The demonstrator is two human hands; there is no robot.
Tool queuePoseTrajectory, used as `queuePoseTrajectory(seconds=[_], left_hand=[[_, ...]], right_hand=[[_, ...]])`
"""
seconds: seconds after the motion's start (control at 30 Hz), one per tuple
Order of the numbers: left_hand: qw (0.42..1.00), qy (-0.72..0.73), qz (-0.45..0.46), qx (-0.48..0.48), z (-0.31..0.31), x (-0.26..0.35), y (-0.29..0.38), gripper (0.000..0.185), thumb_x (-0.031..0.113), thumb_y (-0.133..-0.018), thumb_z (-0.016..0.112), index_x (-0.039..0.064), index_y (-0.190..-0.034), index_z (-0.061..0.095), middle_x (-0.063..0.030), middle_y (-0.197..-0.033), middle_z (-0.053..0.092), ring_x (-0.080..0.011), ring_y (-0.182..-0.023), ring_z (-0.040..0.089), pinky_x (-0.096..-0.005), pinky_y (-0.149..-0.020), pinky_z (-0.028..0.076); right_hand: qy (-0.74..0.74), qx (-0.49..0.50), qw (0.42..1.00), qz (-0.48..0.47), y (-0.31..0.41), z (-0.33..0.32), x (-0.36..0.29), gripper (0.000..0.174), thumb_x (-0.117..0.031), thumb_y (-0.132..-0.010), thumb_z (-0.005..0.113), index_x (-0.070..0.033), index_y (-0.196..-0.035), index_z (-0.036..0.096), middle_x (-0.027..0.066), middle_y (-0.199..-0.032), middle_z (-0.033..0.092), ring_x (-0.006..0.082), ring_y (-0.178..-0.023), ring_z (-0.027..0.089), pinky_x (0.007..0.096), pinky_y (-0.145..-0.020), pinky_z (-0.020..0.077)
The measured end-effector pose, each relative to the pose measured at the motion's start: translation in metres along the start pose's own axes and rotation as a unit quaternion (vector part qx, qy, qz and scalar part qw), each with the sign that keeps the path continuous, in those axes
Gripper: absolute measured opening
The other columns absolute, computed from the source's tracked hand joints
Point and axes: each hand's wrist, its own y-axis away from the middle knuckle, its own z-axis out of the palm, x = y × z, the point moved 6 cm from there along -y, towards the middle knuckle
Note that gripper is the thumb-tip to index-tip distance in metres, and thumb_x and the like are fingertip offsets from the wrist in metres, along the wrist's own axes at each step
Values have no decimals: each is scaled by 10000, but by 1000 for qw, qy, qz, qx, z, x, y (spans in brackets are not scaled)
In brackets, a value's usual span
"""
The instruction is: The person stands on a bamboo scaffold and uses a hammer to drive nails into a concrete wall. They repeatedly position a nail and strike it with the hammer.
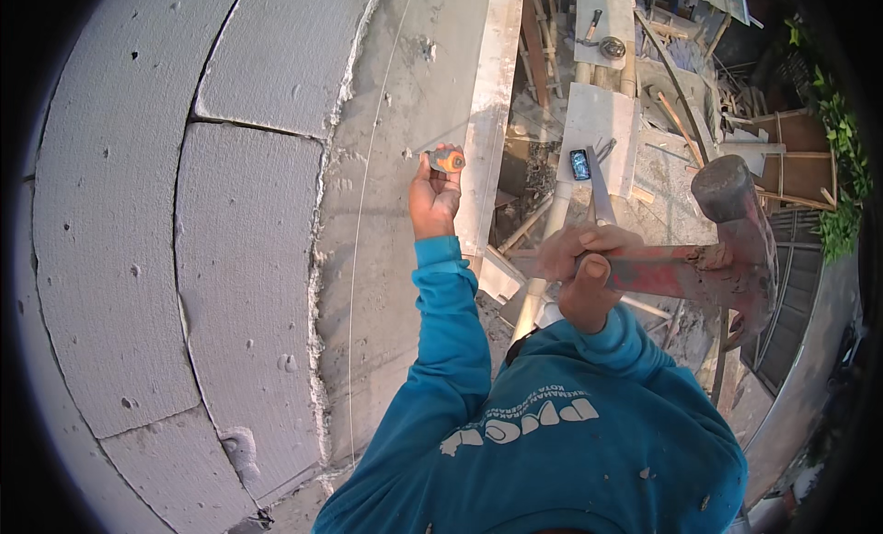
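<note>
My left hand [434, 201] grips the orange-and-grey handle of a screwdriver or chisel [450, 161]. Its thin tip points at the grey concrete face [407, 258]; whether it touches there I cannot tell. A taut white string [362, 210] runs along this concrete, left of that hand. In my right hand [586, 272] is a claw hammer [662, 268] with a worn red handle. The hammer is raised close to the camera, its heavy dark striking face [721, 182] to the upper right.
Pale aerated concrete blocks [248, 272] form the wall at left. Boards [597, 120] on bamboo poles [552, 223] carry a phone [580, 165], a handsaw [600, 189], a second hammer [591, 30] and a dark coil [612, 47]. Timber scraps [679, 127] lie below right.
</note>
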Motion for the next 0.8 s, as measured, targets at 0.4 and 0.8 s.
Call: queuePoseTrajectory(seconds=[0.4,0.8], left_hand=[[998,53,16,30,0,8,-7,251,94,-975,511,-98,-1137,494,-229,-1135,582,-335,-1065,598,-441,-965,525],[998,47,29,21,-21,-12,-37,178,140,-967,548,-7,-1067,542,-166,-1076,620,-285,-1033,619,-448,-930,548]], right_hand=[[277,-46,916,287,14,-17,26,275,-308,-963,582,-38,-995,539,25,-612,505,89,-518,463,257,-465,360],[339,-132,808,462,58,-65,104,281,-283,-963,568,-25,-851,558,28,-653,542,116,-515,500,279,-475,385]])
